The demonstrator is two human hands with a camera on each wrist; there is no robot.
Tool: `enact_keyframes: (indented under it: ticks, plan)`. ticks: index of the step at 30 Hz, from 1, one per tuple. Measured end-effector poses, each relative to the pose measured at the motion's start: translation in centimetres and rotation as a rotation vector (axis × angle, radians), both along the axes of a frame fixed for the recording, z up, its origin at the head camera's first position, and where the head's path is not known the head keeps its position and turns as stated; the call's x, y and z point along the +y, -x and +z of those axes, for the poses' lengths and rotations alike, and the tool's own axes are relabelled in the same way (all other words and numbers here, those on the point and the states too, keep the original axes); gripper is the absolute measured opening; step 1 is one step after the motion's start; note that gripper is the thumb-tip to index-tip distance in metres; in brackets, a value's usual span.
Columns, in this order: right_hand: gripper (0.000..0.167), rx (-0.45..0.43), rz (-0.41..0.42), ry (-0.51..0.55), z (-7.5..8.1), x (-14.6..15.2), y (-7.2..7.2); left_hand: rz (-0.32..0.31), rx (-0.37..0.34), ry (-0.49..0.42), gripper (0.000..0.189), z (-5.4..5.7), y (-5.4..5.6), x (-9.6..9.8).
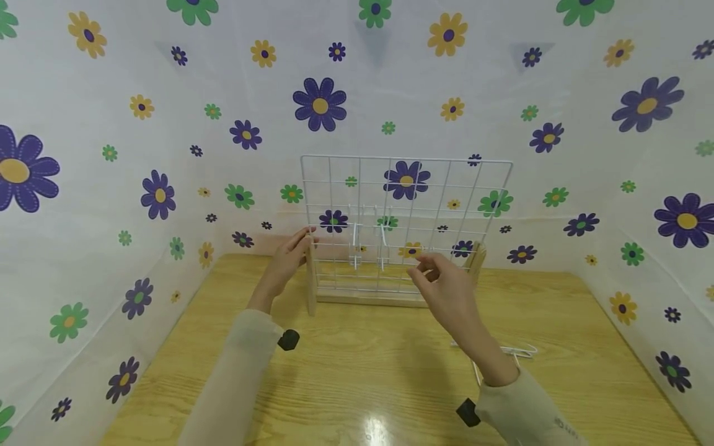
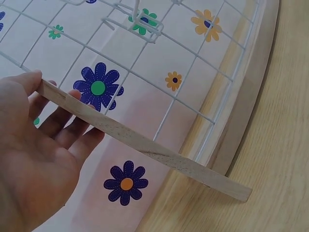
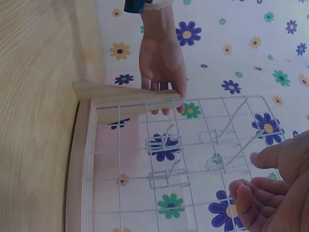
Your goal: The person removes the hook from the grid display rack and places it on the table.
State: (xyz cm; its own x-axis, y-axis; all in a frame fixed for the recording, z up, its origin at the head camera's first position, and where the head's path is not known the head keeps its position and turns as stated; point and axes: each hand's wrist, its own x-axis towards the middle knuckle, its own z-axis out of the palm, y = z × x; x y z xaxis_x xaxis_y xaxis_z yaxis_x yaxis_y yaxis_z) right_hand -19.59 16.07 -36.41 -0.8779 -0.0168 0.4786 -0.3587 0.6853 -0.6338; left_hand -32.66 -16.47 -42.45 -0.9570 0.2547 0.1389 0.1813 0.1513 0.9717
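A white wire grid panel point(image 1: 407, 158) stands upright in a wooden stand. My left hand point(image 1: 286, 265) grips the top of its left wooden side post point(image 1: 311, 282), thumb on one face and fingers on the other, as the left wrist view shows. Several white wire hooks point(image 3: 166, 178) hang on the grid, left of its middle in the head view. In front of the grid's right half is my right hand point(image 1: 446, 288), its fingers loosely bent. The right wrist view shows a gap between thumb and fingertips with nothing in it, close to the hook ends.
More white wire hooks point(image 1: 519, 352) lie on the wooden table point(image 1: 346, 365) at the right, partly hidden behind the right forearm. The stand's right post point(image 1: 476, 260) rises behind the right hand. A flower-printed sheet point(image 1: 251, 167) surrounds the table at the back and sides.
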Motion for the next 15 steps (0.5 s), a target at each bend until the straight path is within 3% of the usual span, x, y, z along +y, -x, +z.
enact_keyframes:
  ticks: [9, 15]
  plan:
    - [0.032, 0.08, 0.052, 0.047, 0.5, -2.0, 2.2, -0.053, 0.003, 0.0, 0.053, 0.5, 0.0, 0.1]
    - [0.032, 0.115, 0.086, 0.065, 0.5, -3.2, 3.0, -0.07, 0.002, -0.004, 0.052, 0.2, 0.2, -0.3]
